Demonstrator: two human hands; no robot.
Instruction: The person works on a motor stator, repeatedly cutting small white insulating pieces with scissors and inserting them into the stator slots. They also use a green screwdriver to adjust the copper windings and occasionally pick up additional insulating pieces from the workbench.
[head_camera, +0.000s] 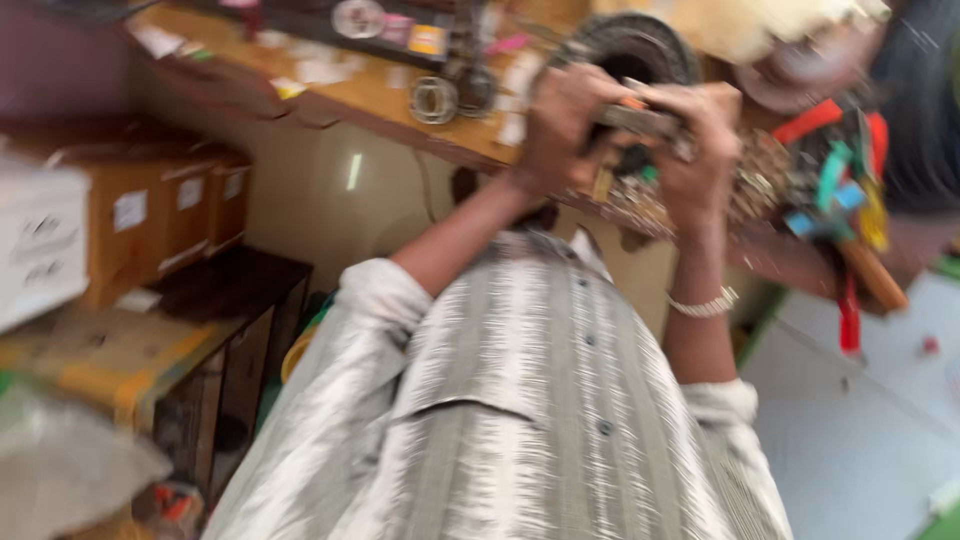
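Hands clamped on metal tool (640, 120), left hand (565, 125), right hand (700, 150), at cluttered bench edge (400, 115).

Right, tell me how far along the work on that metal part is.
Nothing looks finished. Both hands, left hand and right hand, are closed on a grey metal part held over the cluttered wooden workbench, before a dark round ribbed piece. Blur hides what is left; pliers with coloured handles lie unused.
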